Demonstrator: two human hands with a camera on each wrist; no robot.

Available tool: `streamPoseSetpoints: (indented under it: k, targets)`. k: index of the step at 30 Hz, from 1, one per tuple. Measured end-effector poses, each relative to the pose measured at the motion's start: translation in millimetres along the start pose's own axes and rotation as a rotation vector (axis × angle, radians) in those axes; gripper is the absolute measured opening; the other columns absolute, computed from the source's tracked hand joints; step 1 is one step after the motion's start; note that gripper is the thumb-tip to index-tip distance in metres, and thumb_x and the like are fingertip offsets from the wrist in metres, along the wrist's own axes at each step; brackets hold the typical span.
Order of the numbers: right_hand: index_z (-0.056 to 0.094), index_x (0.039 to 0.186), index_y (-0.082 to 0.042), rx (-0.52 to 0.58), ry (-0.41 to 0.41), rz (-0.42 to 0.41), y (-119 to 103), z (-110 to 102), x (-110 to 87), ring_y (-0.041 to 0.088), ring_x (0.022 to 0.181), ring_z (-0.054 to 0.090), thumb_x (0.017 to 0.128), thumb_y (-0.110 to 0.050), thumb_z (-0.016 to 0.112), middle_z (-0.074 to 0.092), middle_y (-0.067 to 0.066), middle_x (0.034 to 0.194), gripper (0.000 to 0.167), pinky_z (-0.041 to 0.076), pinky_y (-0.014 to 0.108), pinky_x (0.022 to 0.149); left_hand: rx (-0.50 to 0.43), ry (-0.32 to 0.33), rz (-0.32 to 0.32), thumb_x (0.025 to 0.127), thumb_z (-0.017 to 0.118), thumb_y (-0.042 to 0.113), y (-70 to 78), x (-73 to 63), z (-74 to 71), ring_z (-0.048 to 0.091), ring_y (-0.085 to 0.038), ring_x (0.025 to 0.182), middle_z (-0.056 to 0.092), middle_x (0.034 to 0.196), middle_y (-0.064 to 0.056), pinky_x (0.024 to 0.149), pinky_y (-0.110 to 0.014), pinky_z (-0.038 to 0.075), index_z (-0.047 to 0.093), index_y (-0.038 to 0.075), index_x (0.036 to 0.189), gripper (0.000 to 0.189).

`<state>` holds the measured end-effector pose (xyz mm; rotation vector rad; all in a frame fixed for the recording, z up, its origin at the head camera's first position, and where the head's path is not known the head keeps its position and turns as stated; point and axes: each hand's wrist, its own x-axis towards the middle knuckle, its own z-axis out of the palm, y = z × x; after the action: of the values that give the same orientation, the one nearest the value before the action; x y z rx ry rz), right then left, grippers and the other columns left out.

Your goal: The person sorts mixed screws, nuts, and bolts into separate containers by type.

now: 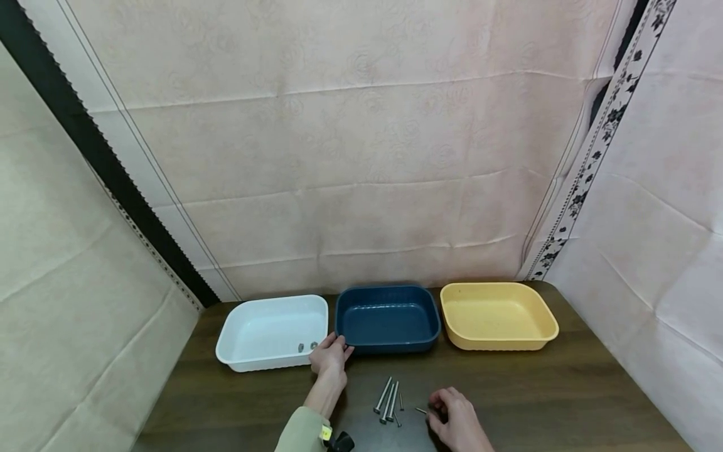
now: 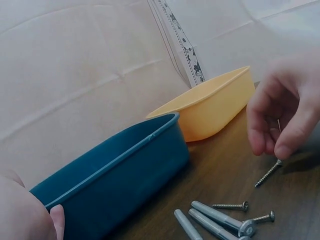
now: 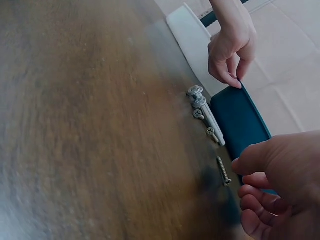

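Observation:
My left hand (image 1: 329, 355) pinches the near left corner rim of the blue tray (image 1: 390, 347), its fingertips over the edge. In the right wrist view the same hand (image 3: 231, 52) shows at that corner. My right hand (image 1: 456, 419) hovers low over the table, fingers bent and thumb apart, with nothing visibly held. Just beside its fingertips lies a small screw (image 3: 223, 171). Three large bolts (image 1: 392, 402) lie together left of it, heads towards me. Two more small screws lie by them, one (image 2: 231, 206) plain in the left wrist view.
A white tray (image 1: 254, 365) stands at the left, with two small metal nuts (image 1: 301, 347) inside near its right end. On the right is a yellow tray (image 1: 503, 345). Fabric walls (image 1: 361, 226) close in the back and both sides of the brown table (image 1: 565, 389).

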<state>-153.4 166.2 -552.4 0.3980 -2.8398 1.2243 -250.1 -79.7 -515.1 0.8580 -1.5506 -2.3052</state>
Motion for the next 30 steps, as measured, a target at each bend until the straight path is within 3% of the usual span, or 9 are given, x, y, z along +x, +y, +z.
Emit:
streamPoseSetpoints:
  k: [8,17,30]
  targets:
    - [0.066,0.090,-0.007,0.021,-0.002,-0.040,3.7,6.9,-1.3,0.011,0.075,0.055,0.079,-0.001,0.079,0.056,-0.001,0.084,0.018,0.051,0.028,0.062,-0.028,-0.010,-0.015,0.089,0.063,-0.009,-0.9,0.4,-1.4,0.069,-0.029,0.086,0.060,0.119,-0.029,0.072,-0.032,0.061,0.059,-0.012,0.128,0.039]
    - [0.067,0.089,-0.011,-0.064,0.004,-0.021,0.0,12.5,1.1,0.010,0.074,0.052,0.078,-0.002,0.081,0.054,-0.004,0.083,0.019,0.049,0.028,0.061,-0.037,-0.019,-0.016,0.090,0.063,-0.009,-0.7,0.7,-1.8,0.068,-0.028,0.084,0.061,0.117,-0.029,0.071,-0.032,0.061,0.059,-0.012,0.129,0.040]
    - [0.069,0.088,-0.011,-0.070,-0.004,-0.044,-1.6,13.4,1.2,0.007,0.071,0.050,0.081,0.000,0.079,0.053,-0.005,0.084,0.016,0.048,0.027,0.058,-0.039,-0.022,-0.036,0.091,0.063,-0.008,-2.1,1.8,-1.7,0.069,-0.027,0.087,0.060,0.119,-0.028,0.073,-0.031,0.060,0.059,-0.011,0.130,0.039]
